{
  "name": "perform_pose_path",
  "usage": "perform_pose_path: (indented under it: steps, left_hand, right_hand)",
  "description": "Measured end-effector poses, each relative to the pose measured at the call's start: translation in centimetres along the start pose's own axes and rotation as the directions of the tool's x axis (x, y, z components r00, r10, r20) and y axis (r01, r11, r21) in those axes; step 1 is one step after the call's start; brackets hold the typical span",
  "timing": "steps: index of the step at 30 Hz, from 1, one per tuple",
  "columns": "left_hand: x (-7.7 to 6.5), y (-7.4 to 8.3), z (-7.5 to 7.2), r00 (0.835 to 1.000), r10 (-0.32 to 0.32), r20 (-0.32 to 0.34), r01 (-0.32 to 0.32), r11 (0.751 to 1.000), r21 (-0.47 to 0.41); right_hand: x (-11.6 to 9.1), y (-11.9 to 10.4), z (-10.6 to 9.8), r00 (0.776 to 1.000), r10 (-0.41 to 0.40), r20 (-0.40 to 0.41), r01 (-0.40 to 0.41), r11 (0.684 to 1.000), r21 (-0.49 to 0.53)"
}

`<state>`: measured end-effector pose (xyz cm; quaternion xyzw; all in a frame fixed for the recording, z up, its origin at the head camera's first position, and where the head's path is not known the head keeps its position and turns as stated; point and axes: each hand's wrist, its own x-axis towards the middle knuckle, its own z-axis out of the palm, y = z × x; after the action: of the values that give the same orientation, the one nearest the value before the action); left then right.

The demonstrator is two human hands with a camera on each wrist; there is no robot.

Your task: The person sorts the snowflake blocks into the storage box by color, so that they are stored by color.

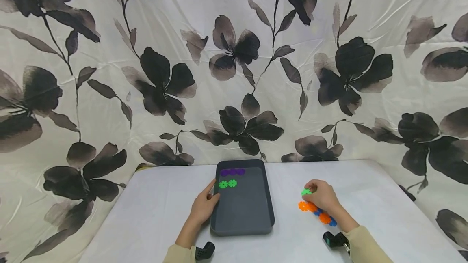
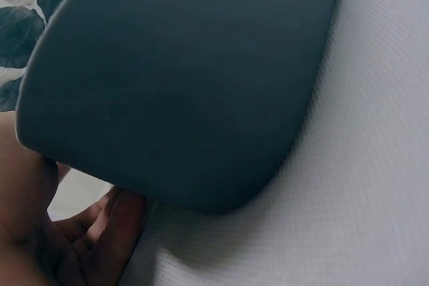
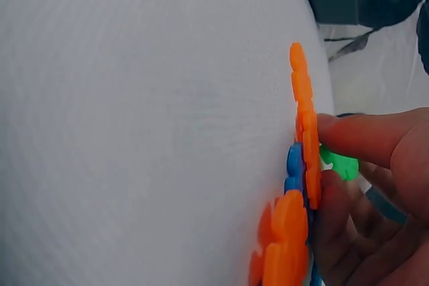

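My left hand (image 1: 202,207) grips the left side of a dark grey tray (image 1: 243,212), thumb at the rim and the other fingers along the outer wall. Inside the tray, a row of purple notched discs (image 1: 232,172) lies at the far end, with two green notched discs (image 1: 232,183) below it at the left. Right of the tray, my right hand (image 1: 324,198) pinches another green notched disc (image 1: 305,192) just above a loose group of orange discs (image 1: 302,206) and blue discs (image 1: 332,222). In the right wrist view, fingers partly hide this green disc (image 3: 343,165).
The white-covered table (image 1: 146,206) carries the tray and the loose discs. Behind it hangs a pale cloth (image 1: 292,125) printed with dark flowers. A black device (image 1: 205,251) sits at the left wrist and another black device (image 1: 334,239) at the right wrist.
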<state>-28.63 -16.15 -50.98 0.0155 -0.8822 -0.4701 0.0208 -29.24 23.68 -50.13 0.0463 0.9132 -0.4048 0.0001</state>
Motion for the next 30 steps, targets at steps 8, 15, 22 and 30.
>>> perform_pose_path:
  steps: [8,15,22,30]
  left_hand:
    - [0.0,0.1,0.0,1.0,0.008,-0.015,-0.008,1.0,-0.008]
    - [-0.4,0.1,0.1,1.0,-0.01,-0.008,0.01,1.0,-0.014]
    - [-0.4,0.3,0.1,1.0,-0.014,-0.003,0.014,1.0,-0.015]
    - [-0.4,0.4,0.0,1.0,-0.012,-0.011,0.011,1.0,-0.015]
  right_hand:
    - [0.1,-1.1,0.6,0.999,0.036,0.009,-0.037,0.986,0.166]
    - [0.0,-3.0,1.1,0.993,0.114,0.032,-0.119,0.931,0.345]
    - [0.7,-5.5,1.4,0.995,0.089,0.048,-0.101,0.855,0.509]
    - [1.4,-8.3,1.9,0.998,0.013,0.057,-0.044,0.809,0.586]
